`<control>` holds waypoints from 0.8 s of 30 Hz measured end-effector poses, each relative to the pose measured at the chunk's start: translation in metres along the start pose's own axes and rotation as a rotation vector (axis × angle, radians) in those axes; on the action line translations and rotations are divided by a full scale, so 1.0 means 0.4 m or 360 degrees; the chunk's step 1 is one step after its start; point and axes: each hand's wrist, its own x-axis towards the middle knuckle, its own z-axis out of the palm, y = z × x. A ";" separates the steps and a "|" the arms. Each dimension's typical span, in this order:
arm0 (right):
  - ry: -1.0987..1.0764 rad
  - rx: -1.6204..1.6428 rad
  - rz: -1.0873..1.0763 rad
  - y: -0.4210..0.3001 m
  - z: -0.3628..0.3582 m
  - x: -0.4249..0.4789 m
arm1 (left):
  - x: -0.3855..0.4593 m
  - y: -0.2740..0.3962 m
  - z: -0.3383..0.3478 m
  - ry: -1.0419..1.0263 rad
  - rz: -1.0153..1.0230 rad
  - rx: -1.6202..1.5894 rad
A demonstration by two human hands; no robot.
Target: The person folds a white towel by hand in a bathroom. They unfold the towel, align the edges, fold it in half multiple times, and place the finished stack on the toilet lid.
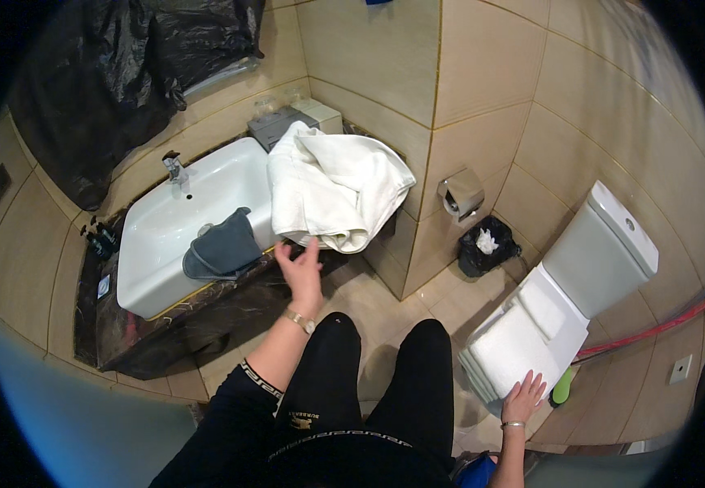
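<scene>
My left hand (301, 276), with a wristwatch, is raised by the counter's front edge with its fingers apart. Its fingertips are close to the lower edge of a loosely bunched white towel (340, 177); I cannot tell whether they touch. To its left, a dark grey cloth (224, 247) hangs over the front rim of the white washbasin (145, 244). My right hand (522, 399) lies flat, fingers spread, at the near edge of a stack of folded white towels (508, 354). A smaller folded white towel (541, 311) lies behind it, all on the toilet lid (572, 341).
A chrome faucet (174, 168) and black pump bottles (101, 238) stand by the basin. Grey box (279, 124) sits behind the towel. A paper holder (462, 192) juts from the wall above a black-lined bin (486, 247). A green-handled brush (561, 387) is beside the toilet.
</scene>
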 end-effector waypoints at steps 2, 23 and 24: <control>0.0048 0.0000 -0.0042 -0.006 -0.003 -0.001 | 0.056 0.049 -0.004 0.0087 -0.0038 -0.0009; -0.0371 0.1497 -0.0743 -0.367 -0.177 -0.190 | -0.282 0.384 -0.240 -0.1277 -0.0051 -0.0457; -0.0326 0.1884 -0.0859 -0.383 -0.125 -0.188 | -0.296 0.384 -0.258 -0.1366 -0.0184 -0.0546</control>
